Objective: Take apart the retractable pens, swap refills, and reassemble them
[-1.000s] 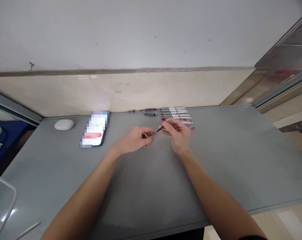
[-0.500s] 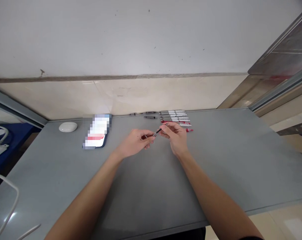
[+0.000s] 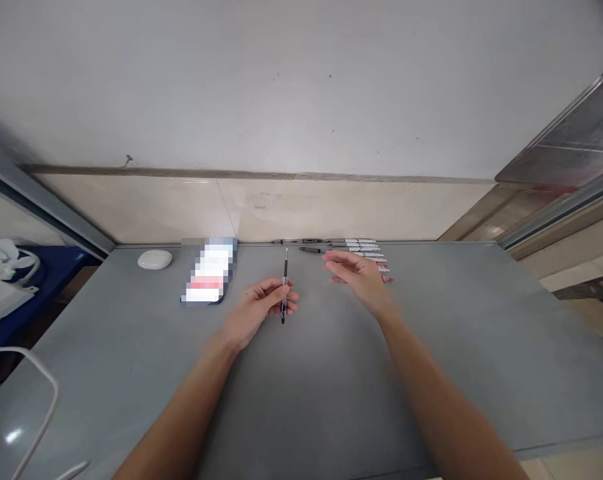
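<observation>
My left hand [image 3: 258, 305] pinches a pen [image 3: 284, 287] upright over the desk [image 3: 331, 400]; my right hand [image 3: 357, 275] hovers spread and empty near the far edge's pens [image 3: 366, 250].

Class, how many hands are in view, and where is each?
2. The left hand holds a pen over the grey table; the right hand hovers open before the row of pens. None hidden.

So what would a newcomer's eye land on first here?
The left hand, mid-table, pinches a dark pen that points toward the wall. Just to its right, the right hand hovers open by a row of pens at the back edge of the grey table.
</observation>
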`<state>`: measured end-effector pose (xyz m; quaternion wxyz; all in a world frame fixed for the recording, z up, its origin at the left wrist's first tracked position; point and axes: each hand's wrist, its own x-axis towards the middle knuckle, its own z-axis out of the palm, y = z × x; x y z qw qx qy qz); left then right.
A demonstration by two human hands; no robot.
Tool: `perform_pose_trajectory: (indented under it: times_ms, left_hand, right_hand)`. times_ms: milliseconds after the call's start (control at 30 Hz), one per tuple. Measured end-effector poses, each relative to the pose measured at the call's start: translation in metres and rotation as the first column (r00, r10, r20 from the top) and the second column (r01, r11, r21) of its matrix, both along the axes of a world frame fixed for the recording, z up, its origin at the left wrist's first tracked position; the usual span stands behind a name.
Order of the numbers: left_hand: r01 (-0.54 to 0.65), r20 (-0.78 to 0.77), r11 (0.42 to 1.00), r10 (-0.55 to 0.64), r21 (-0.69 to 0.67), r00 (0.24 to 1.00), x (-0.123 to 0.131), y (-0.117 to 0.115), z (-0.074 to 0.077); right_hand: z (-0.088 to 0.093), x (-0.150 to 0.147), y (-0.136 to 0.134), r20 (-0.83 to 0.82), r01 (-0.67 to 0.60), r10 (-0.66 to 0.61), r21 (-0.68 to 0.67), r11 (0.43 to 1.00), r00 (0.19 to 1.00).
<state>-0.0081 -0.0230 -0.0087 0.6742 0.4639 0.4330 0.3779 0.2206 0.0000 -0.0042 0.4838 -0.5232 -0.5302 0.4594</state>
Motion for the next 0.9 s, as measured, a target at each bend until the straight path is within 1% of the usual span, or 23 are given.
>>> perform_pose_trajectory:
  times_ms: [33, 67, 100, 133, 167, 200, 233, 300, 367, 400, 467, 567, 733, 900]
  left_hand:
    - [-0.022, 0.046, 1.0, 0.023, -0.02, 0.999, -0.001, 0.0, -0.002]
    - [-0.04, 0.089, 0.998, 0.043, -0.038, 0.995, -0.002, 0.0, -0.003]
    - [-0.056, 0.126, 0.997, 0.062, -0.054, 0.99, -0.003, 0.0, -0.004]
    - [-0.068, 0.154, 0.995, 0.078, -0.066, 0.985, -0.003, 0.001, -0.005]
    - [-0.079, 0.173, 0.994, 0.091, -0.074, 0.981, -0.004, 0.001, -0.006]
    - [-0.085, 0.187, 0.993, 0.099, -0.081, 0.977, -0.004, 0.001, -0.007]
    - [-0.09, 0.196, 0.992, 0.106, -0.086, 0.975, -0.005, 0.002, -0.007]
    - [-0.104, 0.206, 0.99, 0.121, -0.094, 0.971, -0.006, 0.002, -0.007]
    - [-0.119, 0.208, 0.987, 0.139, -0.104, 0.968, -0.007, 0.002, -0.007]
    - [-0.124, 0.206, 0.986, 0.144, -0.11, 0.968, -0.007, 0.002, -0.007]
    - [-0.128, 0.2, 0.985, 0.15, -0.118, 0.968, -0.007, 0.003, -0.007]
    - [-0.126, 0.191, 0.985, 0.148, -0.121, 0.97, -0.008, 0.004, -0.007]
    - [-0.135, 0.186, 0.985, 0.154, -0.111, 0.97, -0.011, 0.006, -0.008]
    - [-0.148, 0.171, 0.984, 0.164, -0.102, 0.971, -0.013, 0.007, -0.008]
  right_hand:
    - [0.002, 0.001, 0.006, 0.128, -0.019, 0.013, 0.041, 0.999, 0.992]
    - [0.005, 0.0, 0.014, 0.265, -0.057, 0.034, 0.08, 0.995, 0.964]
    - [0.007, -0.001, 0.022, 0.396, -0.111, 0.057, 0.115, 0.987, 0.917]
    - [0.009, -0.002, 0.03, 0.528, -0.174, 0.063, 0.162, 0.971, 0.847]
    - [0.01, -0.004, 0.038, 0.654, -0.235, 0.047, 0.203, 0.951, 0.755]
    - [0.011, -0.006, 0.046, 0.756, -0.296, 0.042, 0.203, 0.933, 0.653]
    - [0.011, -0.009, 0.054, 0.833, -0.343, 0.04, 0.183, 0.921, 0.552]
    - [0.011, -0.013, 0.067, 0.93, -0.411, 0.014, 0.148, 0.899, 0.366]
    - [0.011, -0.016, 0.076, 0.974, -0.447, -0.011, 0.114, 0.887, 0.227]
    - [0.011, -0.017, 0.079, 0.983, -0.462, -0.018, 0.101, 0.881, 0.18]
    - [0.012, -0.018, 0.085, 0.992, -0.485, -0.021, 0.081, 0.871, 0.127]
    - [0.012, -0.018, 0.09, 0.995, -0.503, -0.008, 0.057, 0.862, 0.099]
    - [0.01, -0.019, 0.095, 0.994, -0.507, 0.051, 0.002, 0.862, 0.091]
    - [0.008, -0.018, 0.098, 0.991, -0.526, 0.063, 0.008, 0.85, 0.116]
